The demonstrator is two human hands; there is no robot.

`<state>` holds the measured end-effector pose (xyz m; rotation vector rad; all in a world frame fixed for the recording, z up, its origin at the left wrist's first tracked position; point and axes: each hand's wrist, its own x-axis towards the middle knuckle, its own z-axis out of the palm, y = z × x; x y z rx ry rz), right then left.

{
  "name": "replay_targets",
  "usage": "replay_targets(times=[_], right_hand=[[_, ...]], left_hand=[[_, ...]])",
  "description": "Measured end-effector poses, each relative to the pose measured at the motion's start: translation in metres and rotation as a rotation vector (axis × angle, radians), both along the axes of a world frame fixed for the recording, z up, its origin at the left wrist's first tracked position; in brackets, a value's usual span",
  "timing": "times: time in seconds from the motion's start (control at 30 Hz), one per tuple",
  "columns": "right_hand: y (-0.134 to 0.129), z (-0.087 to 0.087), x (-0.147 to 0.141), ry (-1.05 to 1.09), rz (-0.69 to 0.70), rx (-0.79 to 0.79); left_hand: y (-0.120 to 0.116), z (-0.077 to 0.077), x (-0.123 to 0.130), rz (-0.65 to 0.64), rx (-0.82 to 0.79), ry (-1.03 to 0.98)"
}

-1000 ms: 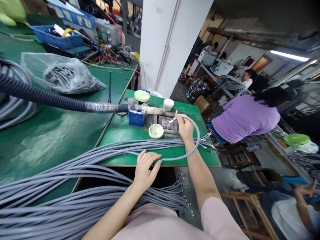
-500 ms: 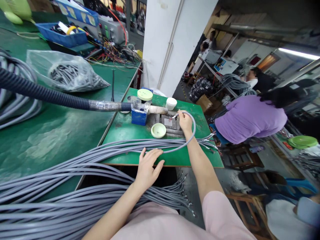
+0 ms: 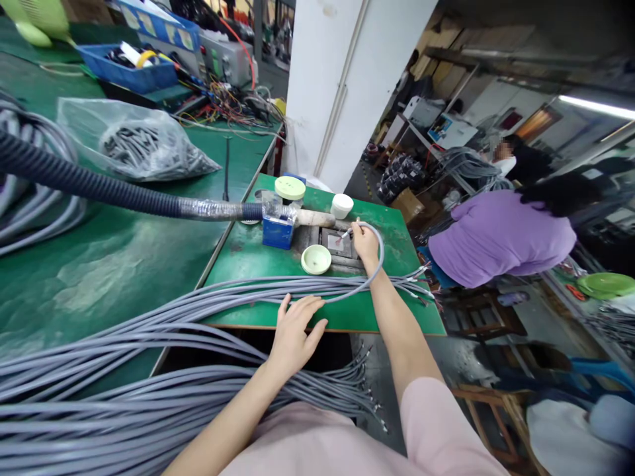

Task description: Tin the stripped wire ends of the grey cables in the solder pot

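My right hand [image 3: 366, 243] is closed on a grey cable [image 3: 381, 246] near its stripped end. The cable bends back in a loop over my wrist. Its thin bare wires [image 3: 339, 240] point left, over a dark metal block with a pale square [image 3: 335, 243]. With fingers spread, my left hand [image 3: 297, 330] lies at the front edge of the bundle of grey cables [image 3: 238, 291], its fingertips touching or just beside them. A pale green round dish [image 3: 316, 260] sits left of the block. Above it, the end of an extraction hose [image 3: 315, 219] rests on a blue box [image 3: 276, 233].
A white jar [image 3: 342, 205] and a yellow-lidded tub [image 3: 290, 188] stand behind the block. More grey cables [image 3: 149, 410] hang along the front. On the left bench lies a plastic bag of cable pieces [image 3: 139, 142]. A person in purple [image 3: 501, 235] sits at the right.
The right hand has shifted very slightly left, and the wire ends now sit a little lower over the block. The left hand stays in place. The view has turned a little.
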<state>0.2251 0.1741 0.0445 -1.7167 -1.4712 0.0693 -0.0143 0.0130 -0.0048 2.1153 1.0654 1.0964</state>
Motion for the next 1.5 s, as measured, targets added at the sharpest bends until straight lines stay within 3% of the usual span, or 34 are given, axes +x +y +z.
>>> replay_targets(times=[0.13,0.2,0.3,0.4,0.53,0.73,1.5], right_hand=[[-0.030,0.021,-0.011,0.031,0.057,0.086],[-0.063,0.037,-0.024,0.039,0.159,0.188],[-0.123,0.053,-0.048,-0.063,0.336,0.261],[-0.174,0.047,-0.064,-0.170,0.560,0.392],[-0.211,0.018,-0.073,-0.289,0.644,0.413],[-0.231,-0.006,-0.074,-0.311,0.669,0.380],[-0.265,-0.025,-0.082,-0.030,0.652,0.429]], left_hand=[[0.000,0.003,-0.001,0.007,-0.047,-0.112],[-0.001,0.008,-0.001,-0.003,-0.125,-0.228],[-0.002,0.018,0.000,-0.070,-0.400,-0.490],[-0.004,0.025,0.002,-0.162,-0.717,-0.756],[-0.008,0.028,0.004,-0.241,-0.887,-0.983],[-0.014,0.033,0.003,-0.198,-0.948,-0.994],[-0.039,0.042,0.014,-0.117,-0.971,-0.984]])
